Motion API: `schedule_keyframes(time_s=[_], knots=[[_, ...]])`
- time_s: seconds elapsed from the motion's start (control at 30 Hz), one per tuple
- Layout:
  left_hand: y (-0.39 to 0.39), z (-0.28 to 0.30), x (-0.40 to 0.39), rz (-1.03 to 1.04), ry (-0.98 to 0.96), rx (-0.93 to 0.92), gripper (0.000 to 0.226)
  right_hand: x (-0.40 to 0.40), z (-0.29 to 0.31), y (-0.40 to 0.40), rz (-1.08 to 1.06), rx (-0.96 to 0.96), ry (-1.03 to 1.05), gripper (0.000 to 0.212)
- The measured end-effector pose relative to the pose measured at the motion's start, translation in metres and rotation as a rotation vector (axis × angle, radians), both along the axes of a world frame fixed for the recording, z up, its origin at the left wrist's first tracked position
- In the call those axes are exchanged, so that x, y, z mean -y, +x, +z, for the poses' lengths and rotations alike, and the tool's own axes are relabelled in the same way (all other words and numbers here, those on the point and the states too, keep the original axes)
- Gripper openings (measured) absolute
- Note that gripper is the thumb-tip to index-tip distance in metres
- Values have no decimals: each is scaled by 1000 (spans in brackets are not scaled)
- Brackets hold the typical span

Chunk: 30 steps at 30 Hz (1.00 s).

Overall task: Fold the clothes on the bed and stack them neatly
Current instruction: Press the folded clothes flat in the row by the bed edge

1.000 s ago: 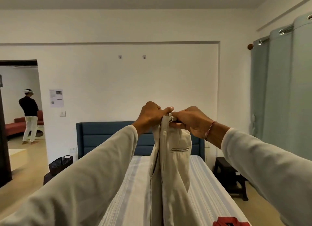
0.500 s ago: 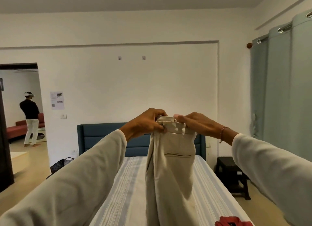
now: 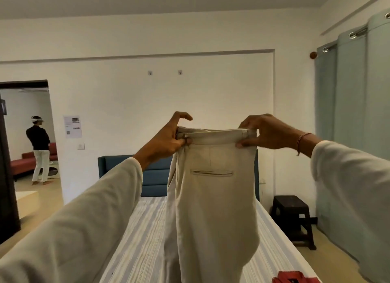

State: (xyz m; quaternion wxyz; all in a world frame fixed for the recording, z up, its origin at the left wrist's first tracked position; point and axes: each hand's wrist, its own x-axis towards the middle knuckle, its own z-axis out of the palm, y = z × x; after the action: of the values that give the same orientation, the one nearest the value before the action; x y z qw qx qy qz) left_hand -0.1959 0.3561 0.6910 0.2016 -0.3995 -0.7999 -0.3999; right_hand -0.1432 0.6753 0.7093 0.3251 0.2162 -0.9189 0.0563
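Bedroom, striped bed (image 3: 143,236): beige trousers (image 3: 211,198) hung in the air above it.
Left hand (image 3: 166,139) and right hand (image 3: 268,132) each pinched a waistband end; soft, light cloth, limp below, best held by that firmer band.

Beige trousers (image 3: 211,198) hang upright above the striped bed (image 3: 143,240), waistband stretched flat across the top, a welt back pocket showing, legs dropping out of view. A red garment (image 3: 295,278) lies on the bed's near right corner.
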Motion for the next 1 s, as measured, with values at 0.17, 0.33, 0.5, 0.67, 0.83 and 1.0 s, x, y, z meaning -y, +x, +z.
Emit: schedule_keyframes(time_s=[0.17, 0.33, 0.5, 0.67, 0.83, 1.0], knots=[[-5, 7, -13, 135, 315, 30, 28, 9, 30, 4, 22, -124, -291, 57], [-19, 12, -36, 210, 602, 343, 32, 23, 38, 0, 35, -277, -313, 58], [-15, 21, -57, 75, 797, 421, 13, 24, 41, 2, 4, -326, -389, 57], [-16, 29, -67, 131, 738, 283, 16, 19, 43, 11, 12, -248, -521, 66], [-18, 32, -72, 213, 666, 158, 18, 21, -9, 29, 162, 134, -884, 77], [-23, 35, -73, 271, 601, 105, 19, 25, -91, 31, -80, 420, -1042, 91]])
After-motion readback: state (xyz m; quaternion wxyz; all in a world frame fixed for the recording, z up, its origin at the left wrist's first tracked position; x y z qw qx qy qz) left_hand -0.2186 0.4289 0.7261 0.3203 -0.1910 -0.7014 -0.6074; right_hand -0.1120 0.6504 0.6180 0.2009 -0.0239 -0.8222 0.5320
